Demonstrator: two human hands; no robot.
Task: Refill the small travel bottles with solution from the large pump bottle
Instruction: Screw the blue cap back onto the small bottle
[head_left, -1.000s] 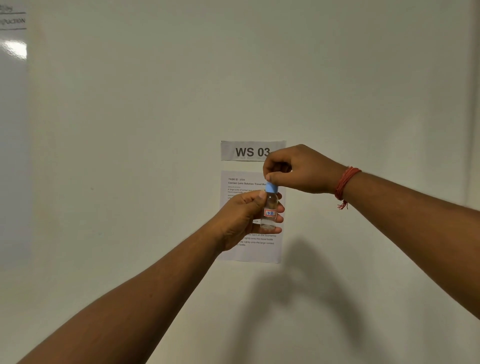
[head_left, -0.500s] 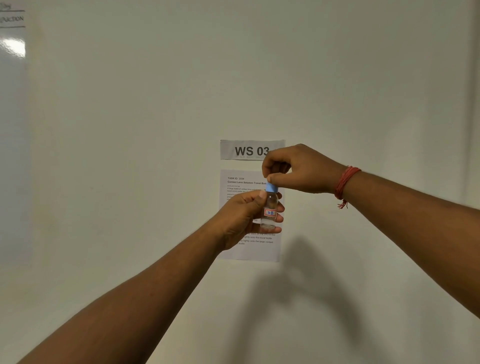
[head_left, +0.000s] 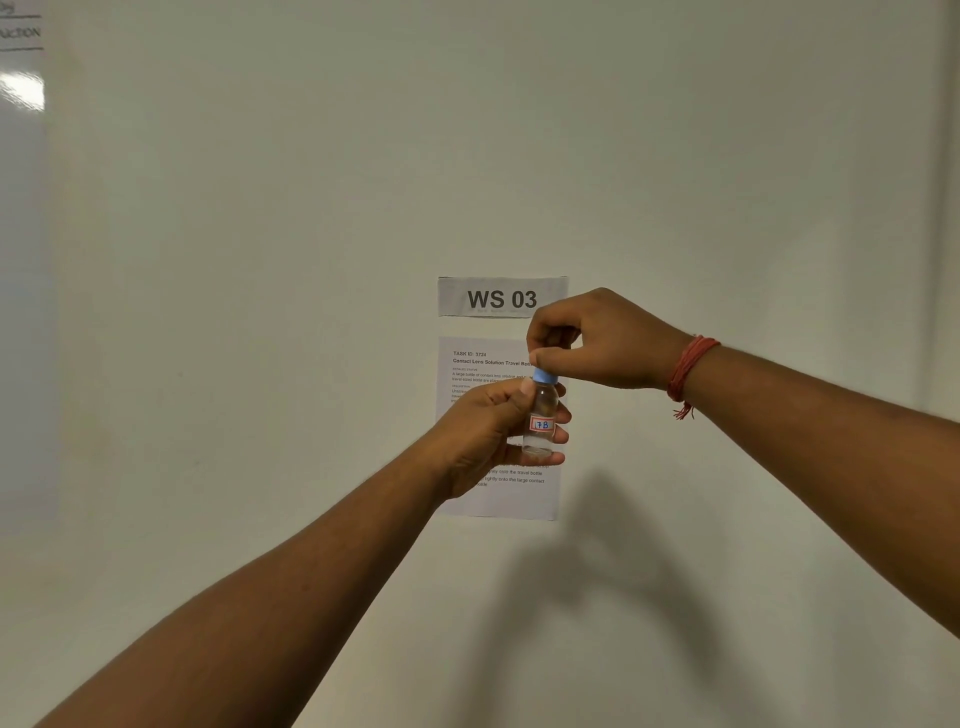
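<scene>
Centrally, a small clear travel bottle (head_left: 542, 418) is held upright in mid-air in front of a pale wall (head_left: 260, 260), well above the lower edge of the view. It carries a light blue cap (head_left: 544, 375) on its neck and a red-bordered label (head_left: 542, 424) hand-marked "7B" on its lower body; the contents appear clear, and the fill level cannot be judged. The left hand (head_left: 485, 428) is wrapped around the bottle body, thumb against the shoulder just below the cap and fingers curled round the far side, so the grasp is firm on the bottle. The right hand (head_left: 597, 340) comes from above and pinches the cap between thumb and forefinger; whether the cap is tight or loosened cannot be told. A red thread bracelet (head_left: 688, 369) sits on the right wrist. Behind the hands, a printed task sheet (head_left: 498, 493) is fixed to the wall, partly covered by them, with a "WS 03" sign (head_left: 501, 297) directly above it. Both forearms cast a shadow (head_left: 613, 571) on the wall below.
</scene>
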